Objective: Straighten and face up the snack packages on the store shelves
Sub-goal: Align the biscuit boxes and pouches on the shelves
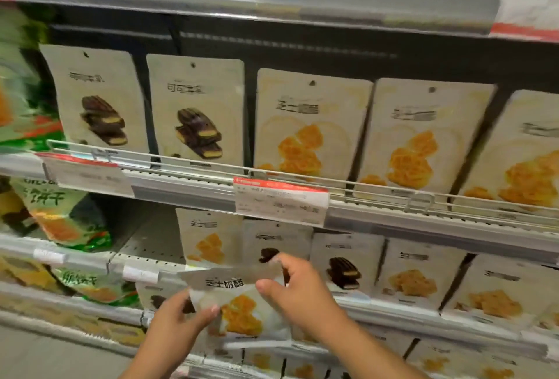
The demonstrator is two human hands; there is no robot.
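A white snack pouch [242, 309] printed with golden cheese pastries is held face up in front of the lower shelf. My left hand [178, 321] grips its left edge, thumb on the front. My right hand [293, 285] pinches its top right corner. On the middle shelf stand two chocolate-biscuit pouches [193, 106] and several cheese-pastry pouches [308, 124], all upright and facing out. The lower shelf carries a mixed row: a cheese pouch [208, 236], chocolate pouches [344, 263] and more cheese pouches [414, 279].
A wire fence rail [302, 179] runs along the middle shelf's front edge above a red and white price tag [281, 201]. Green snack bags [60, 215] fill the shelves at left. More pouches stand on the bottom shelf [438, 363]. Bare shelf floor [142, 239] lies left of the lower row.
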